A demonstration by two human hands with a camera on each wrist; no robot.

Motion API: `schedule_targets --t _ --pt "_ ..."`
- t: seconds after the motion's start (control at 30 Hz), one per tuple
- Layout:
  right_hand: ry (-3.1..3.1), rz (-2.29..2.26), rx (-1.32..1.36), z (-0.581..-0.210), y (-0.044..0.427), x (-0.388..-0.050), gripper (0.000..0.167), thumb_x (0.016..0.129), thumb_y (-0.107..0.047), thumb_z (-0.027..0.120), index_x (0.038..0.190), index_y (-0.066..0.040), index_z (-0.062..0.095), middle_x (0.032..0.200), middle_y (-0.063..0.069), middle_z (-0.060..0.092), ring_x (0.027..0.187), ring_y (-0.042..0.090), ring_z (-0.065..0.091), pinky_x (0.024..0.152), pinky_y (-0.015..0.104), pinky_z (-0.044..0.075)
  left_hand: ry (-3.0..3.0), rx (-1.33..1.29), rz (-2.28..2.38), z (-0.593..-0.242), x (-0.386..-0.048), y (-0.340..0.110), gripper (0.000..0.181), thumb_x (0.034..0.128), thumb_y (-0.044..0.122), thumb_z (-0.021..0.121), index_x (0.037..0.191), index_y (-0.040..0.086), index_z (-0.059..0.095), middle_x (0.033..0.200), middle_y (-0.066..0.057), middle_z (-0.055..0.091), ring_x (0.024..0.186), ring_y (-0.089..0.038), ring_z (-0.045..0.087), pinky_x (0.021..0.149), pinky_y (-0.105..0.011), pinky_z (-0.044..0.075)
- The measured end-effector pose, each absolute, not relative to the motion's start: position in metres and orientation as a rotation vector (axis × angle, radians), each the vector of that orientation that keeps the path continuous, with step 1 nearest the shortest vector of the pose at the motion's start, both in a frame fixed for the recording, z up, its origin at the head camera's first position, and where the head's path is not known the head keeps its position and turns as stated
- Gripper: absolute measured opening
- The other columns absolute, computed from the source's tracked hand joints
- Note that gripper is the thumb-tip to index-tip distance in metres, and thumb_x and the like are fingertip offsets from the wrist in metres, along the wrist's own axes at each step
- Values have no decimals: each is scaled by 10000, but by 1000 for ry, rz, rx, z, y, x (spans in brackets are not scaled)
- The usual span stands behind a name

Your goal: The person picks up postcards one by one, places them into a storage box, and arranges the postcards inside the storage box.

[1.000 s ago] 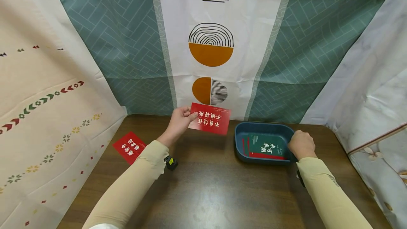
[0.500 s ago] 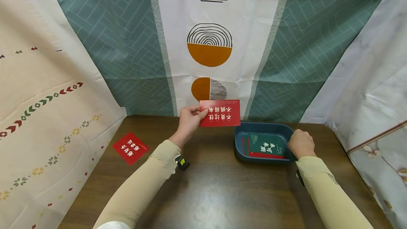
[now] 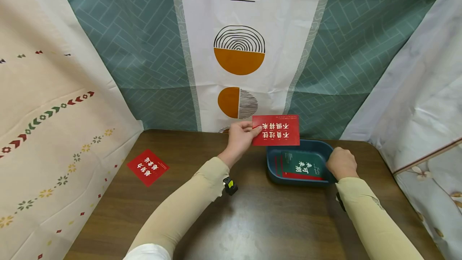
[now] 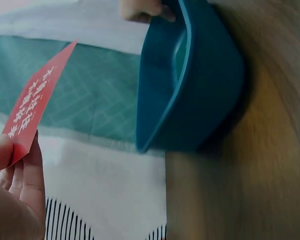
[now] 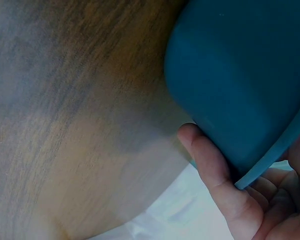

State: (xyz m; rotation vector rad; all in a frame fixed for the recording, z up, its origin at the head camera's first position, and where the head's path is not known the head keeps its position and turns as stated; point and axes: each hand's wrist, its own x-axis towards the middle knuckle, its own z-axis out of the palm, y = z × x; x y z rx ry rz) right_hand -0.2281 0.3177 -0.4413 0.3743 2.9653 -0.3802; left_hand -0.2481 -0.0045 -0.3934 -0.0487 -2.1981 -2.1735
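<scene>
My left hand (image 3: 240, 138) pinches a red card (image 3: 279, 135) with white characters by its left edge, thumb on the printed face. The card is held in the air at the rear left of a dark blue tray (image 3: 272, 177), overlapping its back rim in the head view. Inside the tray lies a green card (image 3: 302, 164) on top of red card. With thumb outside the wall and fingers over the rim, my right hand (image 3: 342, 163) grips the tray's right end; the right wrist view shows this thumb (image 5: 210, 165) against the outer wall.
Another red card (image 3: 148, 167) with white characters lies turned at an angle on the left of the wooden table (image 3: 202, 220). Patterned cloths (image 3: 155, 51) hang behind the table and along both sides.
The left hand has carried the red card rightward, from left of the tray to above its back left part, and the card has levelled out. My right hand stays on the tray.
</scene>
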Motion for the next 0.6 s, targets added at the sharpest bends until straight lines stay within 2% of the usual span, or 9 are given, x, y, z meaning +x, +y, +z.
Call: schedule_targets --t 0.3,0.6 --pt "2967 -384 402 -442 319 -228 371 786 -129 586 1002 172 564 945 363 597 742 433 595 572 506 521 -2220 19 -2179 -395 -248 33 295 792 236 749 1030 69 699 864 -35 728 715 -122 693 672 -291 571" --pt "2981 -403 400 -443 318 -229 349 797 -119 567 998 166 575 943 363 598 727 419 591 584 515 523 -2248 66 -2094 -399 -251 59 259 783 255 758 977 90 711 816 -11 725 658 -95 674 646 -276 568"
